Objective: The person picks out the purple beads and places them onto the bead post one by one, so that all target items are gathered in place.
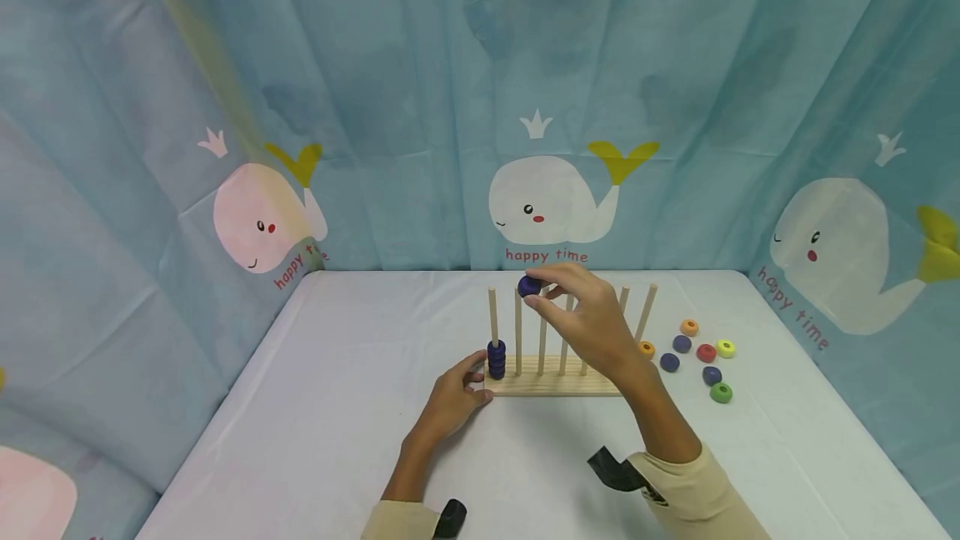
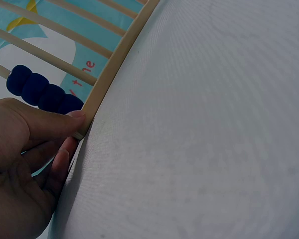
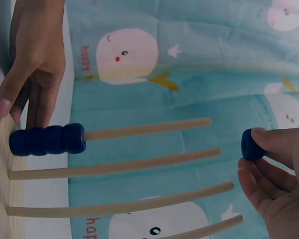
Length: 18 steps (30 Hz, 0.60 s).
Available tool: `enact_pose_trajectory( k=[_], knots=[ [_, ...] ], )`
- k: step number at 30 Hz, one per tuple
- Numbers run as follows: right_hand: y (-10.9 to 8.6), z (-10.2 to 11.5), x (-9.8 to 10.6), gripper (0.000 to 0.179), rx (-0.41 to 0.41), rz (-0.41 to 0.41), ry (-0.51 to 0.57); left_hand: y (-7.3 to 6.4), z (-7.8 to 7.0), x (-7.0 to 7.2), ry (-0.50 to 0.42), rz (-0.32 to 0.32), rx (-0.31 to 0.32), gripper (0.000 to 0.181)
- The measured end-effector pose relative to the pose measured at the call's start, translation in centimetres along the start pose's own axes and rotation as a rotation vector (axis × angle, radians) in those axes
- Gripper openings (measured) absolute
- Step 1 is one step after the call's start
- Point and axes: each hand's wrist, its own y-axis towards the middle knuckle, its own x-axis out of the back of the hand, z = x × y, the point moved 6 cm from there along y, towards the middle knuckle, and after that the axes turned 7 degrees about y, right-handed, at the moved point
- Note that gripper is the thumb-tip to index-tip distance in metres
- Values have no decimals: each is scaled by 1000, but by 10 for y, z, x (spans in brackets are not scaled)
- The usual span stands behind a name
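Note:
My right hand (image 1: 592, 319) pinches a dark blue bead (image 1: 529, 286) between thumb and fingers, up at the height of the peg tops. In the right wrist view that bead (image 3: 251, 145) is apart from the peg ends, its hole partly showing. Below, a wooden peg rack (image 1: 551, 387) stands on the table with several upright pegs. Several dark blue beads (image 1: 497, 359) are stacked on its leftmost peg (image 1: 492, 315). My left hand (image 1: 452, 400) grips the rack's left end; the left wrist view shows the thumb (image 2: 75, 115) on the base edge beside the stack.
Loose beads lie right of the rack: orange (image 1: 689, 327), red (image 1: 707, 352), yellow (image 1: 725, 348), green (image 1: 722, 392) and several blue ones (image 1: 670, 362). Another orange bead (image 1: 646, 349) is by the right forearm. A whale-print curtain (image 1: 420, 190) hangs behind the white table (image 1: 315, 407).

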Motion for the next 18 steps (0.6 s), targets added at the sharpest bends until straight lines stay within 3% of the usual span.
enact_pose_trajectory(
  k=[18],
  knots=[
    [11,6,-20,34,25,23,10,-1,-3,1,10,4,-9,65]
  ],
)
